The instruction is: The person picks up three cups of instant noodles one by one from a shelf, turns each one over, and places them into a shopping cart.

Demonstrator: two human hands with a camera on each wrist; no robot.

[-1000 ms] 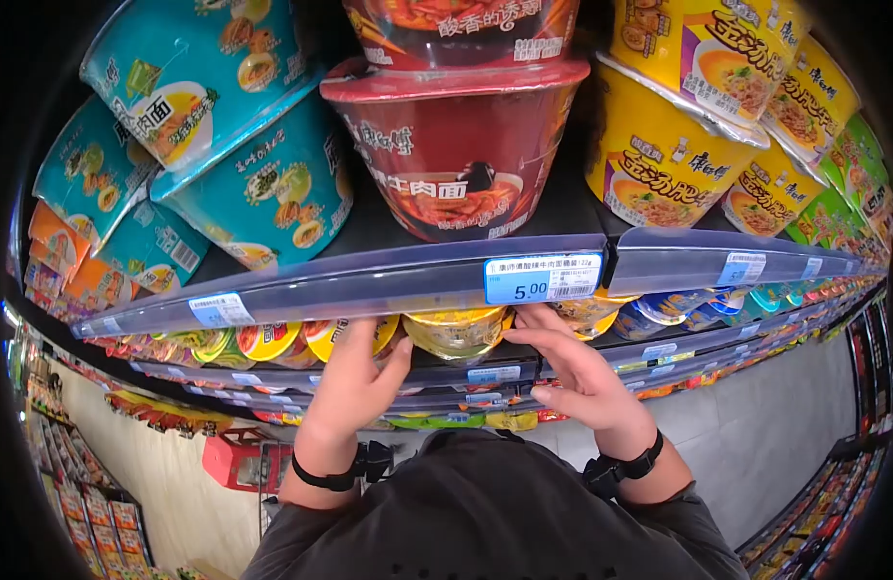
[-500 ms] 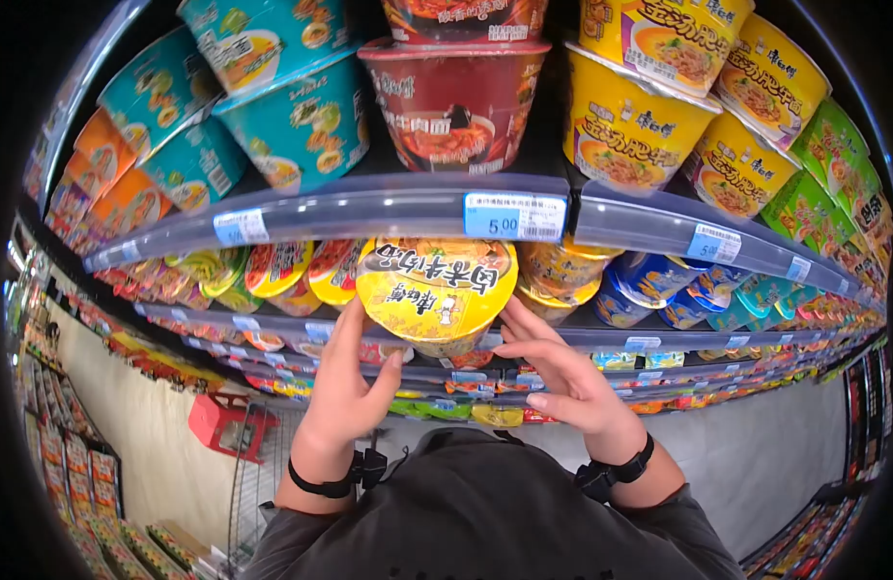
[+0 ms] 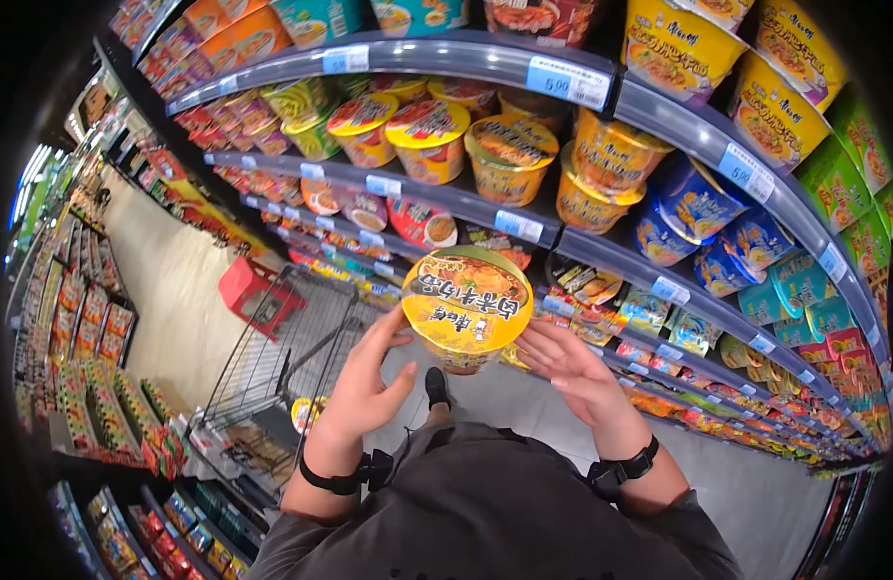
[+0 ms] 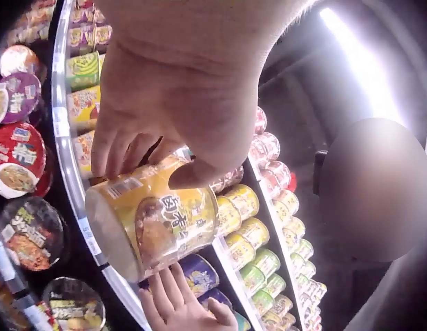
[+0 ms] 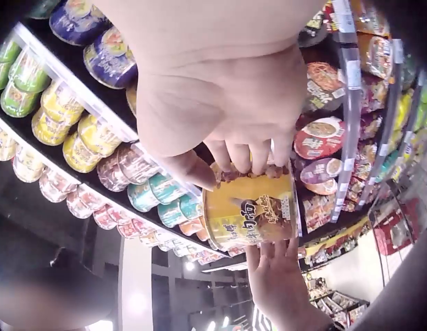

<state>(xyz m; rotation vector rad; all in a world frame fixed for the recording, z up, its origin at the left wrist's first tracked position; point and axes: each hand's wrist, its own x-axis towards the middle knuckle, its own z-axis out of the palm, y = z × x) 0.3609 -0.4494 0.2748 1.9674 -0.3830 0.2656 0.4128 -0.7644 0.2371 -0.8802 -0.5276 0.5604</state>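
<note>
We press the noodle tub [image 3: 468, 307] between left hand [image 3: 363, 389] and right hand [image 3: 591, 385], fingers apparently near-straight; best keep pressure even

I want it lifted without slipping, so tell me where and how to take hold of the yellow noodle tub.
Take the yellow noodle tub by its side wall, just under the lid rim, coming from left and right together, as the left hand and right hand do. Its lid faces up and the round wall narrows towards the base, so the wider rim should help stop it slipping.
</note>
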